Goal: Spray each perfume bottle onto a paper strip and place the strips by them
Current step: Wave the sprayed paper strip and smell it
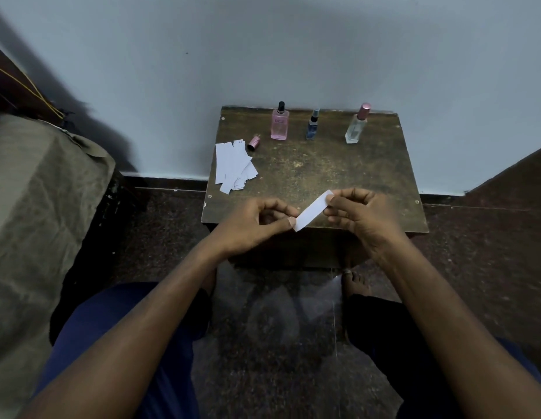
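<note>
Head view shows your left hand [257, 222] and right hand [358, 213] each pinching one end of a single paper strip [313, 210] just above the desk's [323, 173] near edge, fingers closed on it, probably to keep it flat and ready for spraying. Its long axis runs diagonally, low by your left, rising toward the far right. Farther back lies the spare strip pile [234, 166] and a loose pink cap [253, 143]. Along the wall stand the uncapped pink bottle [279, 124], blue bottle [312, 127] and clear bottle [356, 127].
</note>
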Demonstrator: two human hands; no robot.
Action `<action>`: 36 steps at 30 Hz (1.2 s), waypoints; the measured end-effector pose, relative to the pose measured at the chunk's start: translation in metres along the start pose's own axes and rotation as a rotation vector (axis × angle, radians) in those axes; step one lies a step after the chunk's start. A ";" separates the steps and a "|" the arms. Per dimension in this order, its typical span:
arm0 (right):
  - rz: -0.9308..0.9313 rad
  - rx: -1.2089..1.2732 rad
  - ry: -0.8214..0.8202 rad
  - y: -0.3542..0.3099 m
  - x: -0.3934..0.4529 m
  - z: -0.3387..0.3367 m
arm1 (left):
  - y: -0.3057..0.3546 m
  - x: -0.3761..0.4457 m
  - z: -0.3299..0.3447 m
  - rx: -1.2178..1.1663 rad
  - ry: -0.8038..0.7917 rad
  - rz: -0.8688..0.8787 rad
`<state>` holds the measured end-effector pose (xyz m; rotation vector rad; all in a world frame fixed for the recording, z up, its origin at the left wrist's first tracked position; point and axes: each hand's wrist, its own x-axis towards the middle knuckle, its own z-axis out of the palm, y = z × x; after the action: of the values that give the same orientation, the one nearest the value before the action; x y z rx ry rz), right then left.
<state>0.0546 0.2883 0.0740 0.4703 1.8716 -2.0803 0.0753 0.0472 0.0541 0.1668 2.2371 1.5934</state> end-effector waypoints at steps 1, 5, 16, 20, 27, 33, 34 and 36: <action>0.002 -0.008 -0.001 0.002 0.002 0.000 | 0.000 -0.001 -0.001 -0.004 0.004 0.015; 0.011 -0.017 -0.001 0.004 0.008 -0.002 | -0.006 0.002 -0.001 -0.012 0.027 -0.006; -0.150 -0.353 -0.049 -0.001 0.011 -0.003 | -0.015 0.007 -0.007 -0.103 0.250 -0.063; -0.243 -0.548 -0.057 -0.003 0.007 -0.003 | -0.016 0.005 -0.007 0.040 0.329 -0.017; -0.232 -0.580 -0.032 -0.008 0.002 -0.005 | -0.018 0.003 -0.011 0.128 0.296 0.057; -0.058 -0.011 -0.420 -0.037 -0.013 -0.010 | -0.025 0.004 -0.016 0.322 0.368 0.148; -0.028 0.228 -0.567 -0.042 -0.017 -0.013 | -0.025 0.004 -0.017 0.374 0.368 0.180; 0.077 0.559 -0.758 -0.045 -0.021 -0.014 | -0.027 0.003 -0.018 0.452 0.368 0.230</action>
<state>0.0541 0.3072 0.1220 -0.1388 0.8376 -2.2602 0.0690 0.0233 0.0335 0.2800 2.9406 1.2735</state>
